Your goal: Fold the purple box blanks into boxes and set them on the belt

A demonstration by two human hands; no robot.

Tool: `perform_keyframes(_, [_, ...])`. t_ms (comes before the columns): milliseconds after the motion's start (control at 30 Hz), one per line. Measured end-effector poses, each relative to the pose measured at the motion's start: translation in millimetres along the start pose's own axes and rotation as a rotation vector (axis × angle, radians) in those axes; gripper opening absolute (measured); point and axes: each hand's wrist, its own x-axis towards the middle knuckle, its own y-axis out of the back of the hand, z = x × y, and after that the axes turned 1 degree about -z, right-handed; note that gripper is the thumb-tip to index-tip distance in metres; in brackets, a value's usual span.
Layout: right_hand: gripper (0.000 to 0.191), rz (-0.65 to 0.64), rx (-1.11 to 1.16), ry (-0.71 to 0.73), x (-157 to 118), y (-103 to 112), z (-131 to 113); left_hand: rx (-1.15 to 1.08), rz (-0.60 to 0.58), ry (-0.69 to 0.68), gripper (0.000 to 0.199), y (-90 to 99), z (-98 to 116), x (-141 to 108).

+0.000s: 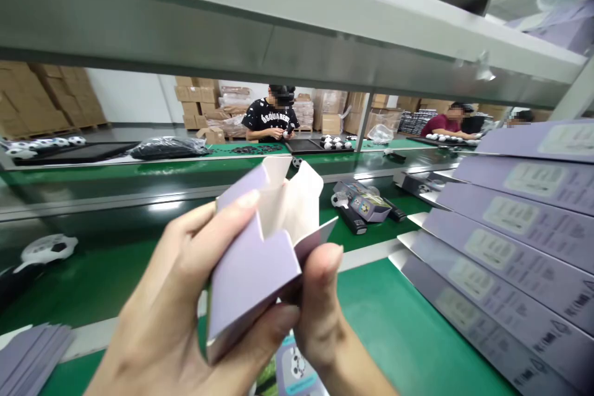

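Lilac carton [253, 266] held up, flaps open at 12 o'clock.
Left hand [185, 297] grasps it from 9 o'clock; right hand [320, 303] pinches its side at 4 o'clock, above the green bench [399, 322].

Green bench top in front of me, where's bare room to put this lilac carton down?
Bare green mat lies just right of your right hand, bordered by the fanned flat cartons. Another bare patch lies left of your left hand, between the soccer-ball item and the flat stack. The far strip around the small printed box is crowded.
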Motion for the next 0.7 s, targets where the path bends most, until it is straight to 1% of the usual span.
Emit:
perform_keyframes(100, [0.075,-0.057,0.027,0.024,-2.4,-4.1,-7.3,0.121,-0.01,-0.064,0.04,13.3,-3.1,9.0])
perform_keyframes(167, [0.072,-0.095,0.001,0.0,-4.8,-7.4,-11.1,0.126,0.002,-0.083,0.038,19.9,-3.5,11.6])
perform_keyframes(200, [0.068,-0.098,-0.034,-0.049,-6.4,-8.8,-12.9,0.117,-0.01,-0.098,0.04,22.3,-3.5,12.0])
perform_keyframes(233, [0.063,-0.08,-0.082,-0.105,-8.3,-9.8,-14.6,0.116,-0.036,-0.123,0.042,24.2,-3.6,11.9])
perform_keyframes(300, [0.057,0.012,-0.208,-0.181,-12.3,-9.9,-16.8,0.124,-0.073,-0.194,0.043,26.9,-5.0,11.3])
perform_keyframes(367, [0.059,0.119,-0.348,-0.214,-15.1,-7.1,-16.6,0.093,-0.096,-0.266,0.046,28.4,-8.4,11.3])
perform_keyframes(400, [0.061,0.153,-0.384,-0.216,-15.6,-4.8,-15.8,0.074,-0.1,-0.306,0.046,29.0,-10.4,11.7])
perform_keyframes(433, [0.065,0.158,-0.38,-0.227,-15.4,-2.0,-14.6,0.06,-0.106,-0.352,0.046,29.5,-12.5,12.5])
perform_keyframes(467, [0.07,0.128,-0.33,-0.246,-14.4,1.2,-13.3,0.059,-0.113,-0.397,0.044,30.1,-14.3,13.7])
perform_keyframes(533, [0.083,0.016,-0.122,-0.299,-10.6,7.7,-10.8,0.104,-0.112,-0.469,0.03,31.2,-16.5,16.6])
perform_keyframes(600, [0.092,-0.098,0.056,-0.394,-6.3,13.7,-9.2,0.156,-0.12,-0.494,0.018,32.2,-17.2,19.3])
perform_keyframes(667, [0.093,-0.152,0.093,-0.533,-3.4,18.2,-9.0,0.17,-0.173,-0.495,0.017,32.7,-17.7,20.7])
perform_keyframes(700, [0.088,-0.173,0.067,-0.58,-2.6,19.7,-9.7,0.167,-0.201,-0.494,0.021,32.5,-18.1,20.7])
